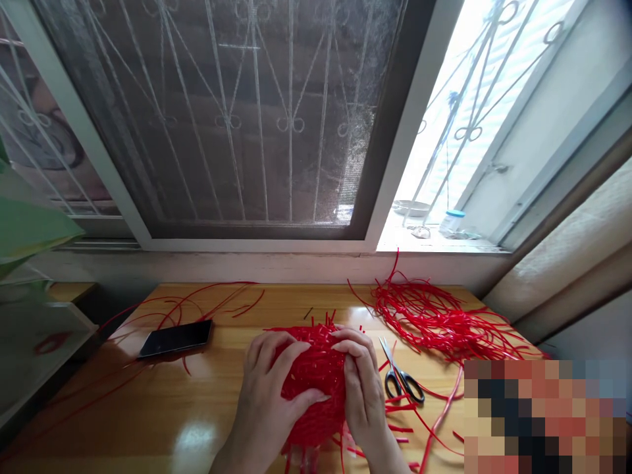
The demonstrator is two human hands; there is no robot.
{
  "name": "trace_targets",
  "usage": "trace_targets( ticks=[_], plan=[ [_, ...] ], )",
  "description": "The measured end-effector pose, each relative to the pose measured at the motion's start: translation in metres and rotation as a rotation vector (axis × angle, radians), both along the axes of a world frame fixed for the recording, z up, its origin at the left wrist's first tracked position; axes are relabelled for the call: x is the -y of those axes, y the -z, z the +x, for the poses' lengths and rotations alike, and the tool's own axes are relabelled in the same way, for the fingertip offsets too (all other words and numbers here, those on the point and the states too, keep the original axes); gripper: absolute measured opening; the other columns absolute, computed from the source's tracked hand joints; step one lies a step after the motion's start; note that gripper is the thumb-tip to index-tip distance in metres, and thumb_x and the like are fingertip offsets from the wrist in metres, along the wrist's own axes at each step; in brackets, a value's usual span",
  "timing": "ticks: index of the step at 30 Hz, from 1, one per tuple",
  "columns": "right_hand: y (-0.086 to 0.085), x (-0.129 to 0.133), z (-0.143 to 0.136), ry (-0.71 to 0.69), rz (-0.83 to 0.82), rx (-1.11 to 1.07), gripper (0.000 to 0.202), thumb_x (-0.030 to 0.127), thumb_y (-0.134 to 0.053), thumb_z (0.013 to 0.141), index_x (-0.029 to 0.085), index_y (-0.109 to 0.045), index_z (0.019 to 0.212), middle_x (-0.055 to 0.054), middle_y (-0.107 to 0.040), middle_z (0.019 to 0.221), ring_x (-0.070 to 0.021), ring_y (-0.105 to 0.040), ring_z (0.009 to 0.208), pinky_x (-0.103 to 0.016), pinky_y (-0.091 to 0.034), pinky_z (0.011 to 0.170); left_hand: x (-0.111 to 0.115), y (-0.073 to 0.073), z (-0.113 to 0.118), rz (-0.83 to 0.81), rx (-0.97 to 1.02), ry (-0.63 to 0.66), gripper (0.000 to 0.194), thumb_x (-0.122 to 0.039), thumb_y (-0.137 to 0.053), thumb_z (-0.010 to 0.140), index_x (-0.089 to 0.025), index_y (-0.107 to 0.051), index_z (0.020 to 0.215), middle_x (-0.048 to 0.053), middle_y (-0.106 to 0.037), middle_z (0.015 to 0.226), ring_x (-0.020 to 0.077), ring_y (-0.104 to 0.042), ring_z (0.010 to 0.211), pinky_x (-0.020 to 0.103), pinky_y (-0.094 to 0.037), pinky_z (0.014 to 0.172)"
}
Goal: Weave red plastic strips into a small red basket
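A rounded piece woven from shiny red strips (316, 368) stands near the front middle of the wooden table, short strip ends sticking up from its top. My left hand (274, 382) grips its left side, thumb and fingers bent over the front. On the right side, my right hand (361, 378) holds the same piece with its fingers curled together near the upper edge. Black-handled scissors (402, 378) lie just right of my right hand, among cut red strips.
A large tangle of red strips (434, 319) covers the table's back right. A black phone (176, 339) lies at the left with loose strips around it. Behind the table (123, 388) is a barred window; a jar (451, 222) stands on its sill. Blurred blocks hide the lower right corner.
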State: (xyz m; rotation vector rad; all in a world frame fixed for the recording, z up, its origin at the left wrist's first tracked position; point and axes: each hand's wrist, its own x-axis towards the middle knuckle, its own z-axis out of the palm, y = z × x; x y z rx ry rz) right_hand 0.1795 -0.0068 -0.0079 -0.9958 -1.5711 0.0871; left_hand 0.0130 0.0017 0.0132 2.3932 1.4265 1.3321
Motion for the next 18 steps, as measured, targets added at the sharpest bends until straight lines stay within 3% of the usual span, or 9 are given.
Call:
trace_targets(
  ticks=[8, 14, 18],
  plan=[
    [-0.003, 0.001, -0.004, 0.011, 0.025, 0.045, 0.025, 0.009, -0.034, 0.095, 0.02, -0.051, 0.11, -0.009, -0.055, 0.115, -0.0192, -0.051, 0.111, -0.04, -0.046, 0.093, -0.005, -0.009, -0.003, -0.201, 0.064, -0.007, 0.062, -0.012, -0.091, 0.05, -0.025, -0.062, 0.103, 0.006, -0.062, 0.111, 0.0307, -0.057, 0.106, 0.053, -0.053, 0.092],
    [-0.007, 0.01, -0.007, 0.206, 0.166, 0.12, 0.026, 0.002, -0.043, 0.089, 0.019, -0.053, 0.106, -0.01, -0.05, 0.114, -0.0227, -0.047, 0.114, -0.043, -0.043, 0.093, -0.004, -0.014, -0.003, -0.242, 0.123, -0.007, 0.057, -0.009, -0.091, 0.048, -0.022, -0.063, 0.095, 0.006, -0.062, 0.107, 0.0303, -0.057, 0.104, 0.053, -0.051, 0.091],
    [-0.01, 0.011, -0.005, 0.234, 0.168, 0.235, 0.03, -0.001, -0.042, 0.086, 0.02, -0.058, 0.102, -0.009, -0.05, 0.109, -0.023, -0.047, 0.11, -0.041, -0.042, 0.087, -0.004, -0.014, -0.003, -0.27, 0.124, 0.01, 0.055, -0.007, -0.089, 0.05, -0.023, -0.062, 0.096, 0.005, -0.063, 0.106, 0.0295, -0.056, 0.104, 0.052, -0.05, 0.092]
  ],
)
